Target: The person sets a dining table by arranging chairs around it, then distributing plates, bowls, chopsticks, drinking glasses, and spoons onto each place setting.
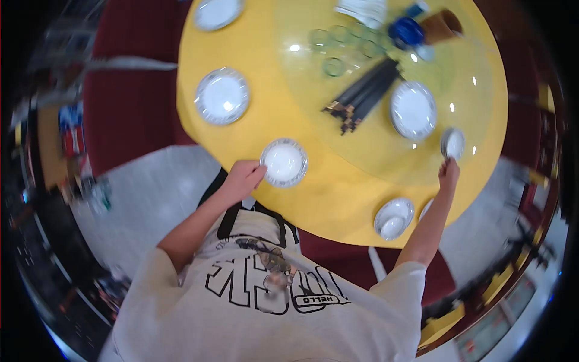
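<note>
My left hand is closed on the near left rim of a patterned white plate at the front edge of the yellow round table. My right arm reaches out to the right, where my right hand has its fingers together at the near edge of a small stack of white dishes on the glass turntable. Whether those fingers grip a dish is too small to tell. A larger stack of white plates stands just left of the small stack.
Black chopsticks, green-tinted glasses, a blue round object and a brown container are on the turntable. Plates stand at the left; a plate with a bowl is at the near right. Dark red chairs surround the table.
</note>
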`<act>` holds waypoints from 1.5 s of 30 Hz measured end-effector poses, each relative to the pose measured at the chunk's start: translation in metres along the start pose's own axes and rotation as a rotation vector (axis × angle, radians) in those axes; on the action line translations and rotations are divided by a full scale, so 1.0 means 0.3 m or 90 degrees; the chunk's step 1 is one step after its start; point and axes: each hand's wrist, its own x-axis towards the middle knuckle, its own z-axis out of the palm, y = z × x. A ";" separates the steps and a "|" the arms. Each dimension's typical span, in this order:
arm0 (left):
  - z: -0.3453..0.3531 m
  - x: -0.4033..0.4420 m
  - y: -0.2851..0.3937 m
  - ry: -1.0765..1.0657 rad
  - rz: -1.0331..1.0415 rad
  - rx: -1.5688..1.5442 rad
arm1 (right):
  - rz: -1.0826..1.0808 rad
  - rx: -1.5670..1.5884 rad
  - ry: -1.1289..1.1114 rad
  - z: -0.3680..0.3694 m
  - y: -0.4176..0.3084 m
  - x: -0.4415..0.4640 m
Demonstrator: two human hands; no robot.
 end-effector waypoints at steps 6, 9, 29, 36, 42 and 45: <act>-0.200 0.065 -0.107 0.144 -0.021 -0.098 | 0.154 -0.013 0.002 0.010 -0.100 0.000; -0.296 0.108 -0.167 0.236 0.032 -0.113 | 0.094 0.026 0.021 -0.003 -0.134 -0.030; -0.674 0.364 -0.367 0.083 0.047 -0.073 | -0.160 0.065 -0.125 1.125 -0.261 -1.156; -0.754 0.340 -0.351 -0.029 -0.025 -0.187 | -0.024 0.070 -0.384 1.918 -0.135 -1.310; -0.884 0.235 -0.427 0.030 -0.081 -0.308 | -0.037 0.090 -0.385 2.241 -0.125 -1.318; -0.939 0.191 -0.478 0.068 -0.093 -0.312 | -0.042 0.113 -0.362 2.307 -0.129 -1.297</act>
